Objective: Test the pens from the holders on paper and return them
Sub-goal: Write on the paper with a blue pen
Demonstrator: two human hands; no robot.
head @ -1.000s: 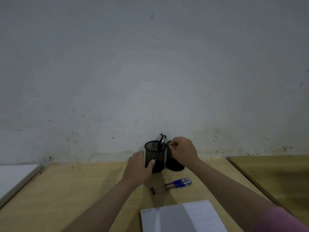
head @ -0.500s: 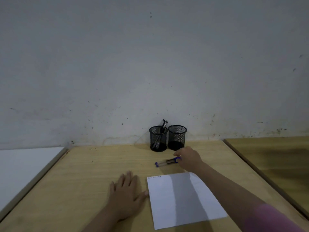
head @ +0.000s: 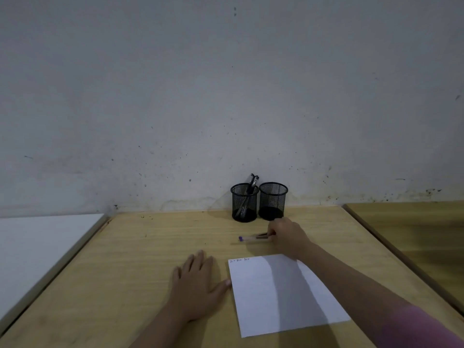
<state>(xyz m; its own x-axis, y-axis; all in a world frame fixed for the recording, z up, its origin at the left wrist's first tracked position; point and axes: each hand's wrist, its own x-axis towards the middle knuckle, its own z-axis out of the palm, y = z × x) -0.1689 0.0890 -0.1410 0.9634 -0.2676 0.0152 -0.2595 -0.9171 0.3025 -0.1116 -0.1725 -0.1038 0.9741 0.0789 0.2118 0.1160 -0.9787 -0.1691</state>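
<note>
1. right hand (head: 288,234) is out over the light wooden table (head: 150,247), fingers curled onto the near end of a clear-barrelled pen with a purple tip (head: 252,238).
2. that pen lies flat on the table and sticks out to the left of the grip; it's blurred, so there may be a second pen in there.
3. left hand (head: 194,285) is flat on the table, fingers spread, holding nothing, thumb touching the left edge of the white sheet of paper (head: 283,295).
4. small scribbles sit at the paper's top left corner.
5. two black mesh cylinder holders stand touching at the wall: the left holder (head: 244,205) has dark pens in it, the right holder (head: 273,200) sits just beyond the right hand.
</note>
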